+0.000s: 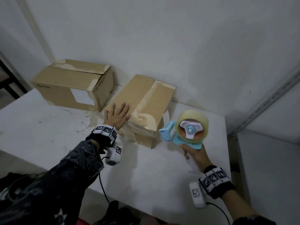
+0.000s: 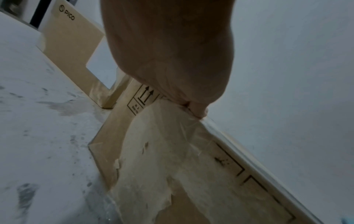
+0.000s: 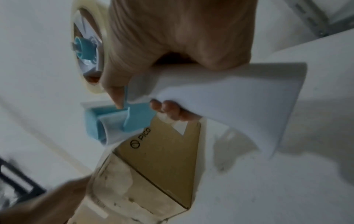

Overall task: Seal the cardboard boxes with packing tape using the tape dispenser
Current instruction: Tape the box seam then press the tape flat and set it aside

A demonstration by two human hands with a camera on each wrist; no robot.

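Cardboard, light and stiff but scuffed with torn paper patches, makes up the nearer box (image 1: pixel 142 109), lying under the left hand (image 1: pixel 116 115), whose fingers lie flat and slightly spread on its top flap. Beyond those fingertips sits the PICO box (image 1: pixel 73 88). The right hand (image 1: pixel 196 155) wraps curled fingers round the white handle of the blue tape dispenser (image 1: pixel 185 129); it looks light, best held there.

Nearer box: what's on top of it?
On the nearer box, the left hand rests flat on the left flap, with torn tape residue along the seam. Inside is hidden; flaps are closed.
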